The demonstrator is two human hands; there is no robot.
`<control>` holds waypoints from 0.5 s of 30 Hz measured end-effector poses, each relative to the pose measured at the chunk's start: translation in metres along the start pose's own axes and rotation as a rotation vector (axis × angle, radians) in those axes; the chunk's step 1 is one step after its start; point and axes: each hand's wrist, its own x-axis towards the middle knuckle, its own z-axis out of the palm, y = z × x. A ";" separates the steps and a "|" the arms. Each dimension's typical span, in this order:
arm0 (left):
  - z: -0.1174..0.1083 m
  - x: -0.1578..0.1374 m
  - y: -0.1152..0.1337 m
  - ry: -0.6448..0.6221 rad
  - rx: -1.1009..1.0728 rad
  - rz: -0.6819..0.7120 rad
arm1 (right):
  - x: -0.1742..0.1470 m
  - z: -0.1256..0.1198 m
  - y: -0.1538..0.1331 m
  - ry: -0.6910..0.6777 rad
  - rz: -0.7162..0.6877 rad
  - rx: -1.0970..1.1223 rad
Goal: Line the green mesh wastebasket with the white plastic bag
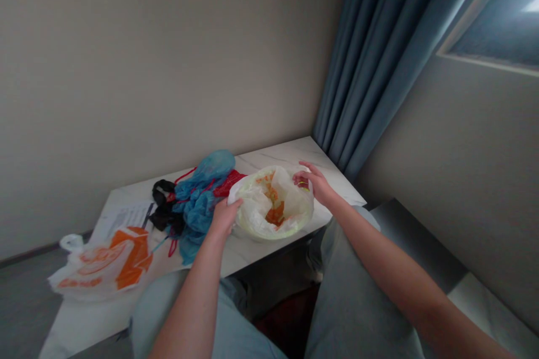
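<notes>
A white plastic bag (252,210) is spread wide in a round shape, with its mouth facing up and orange markings showing inside. Pale yellow-green shows along its lower side; whether that is a container under the film I cannot tell. My left hand (225,216) is closed on the bag's left edge, thumb on top. At the right edge is my right hand (314,182), fingers apart, the index stretched out and the others bent against the film. Just left of the bag lie crumpled blue plastic bags (200,207) with red ties.
A red piece (229,183) and black bags (166,219) lie by the blue ones. A white-and-orange carrier bag (105,263) and a printed sheet (128,217) are on the left of the marbled table (290,148). Blue curtains (370,56) hang at the right.
</notes>
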 end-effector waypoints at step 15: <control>-0.032 -0.013 0.019 0.031 0.403 0.230 | 0.015 -0.004 0.029 0.190 -0.053 -0.590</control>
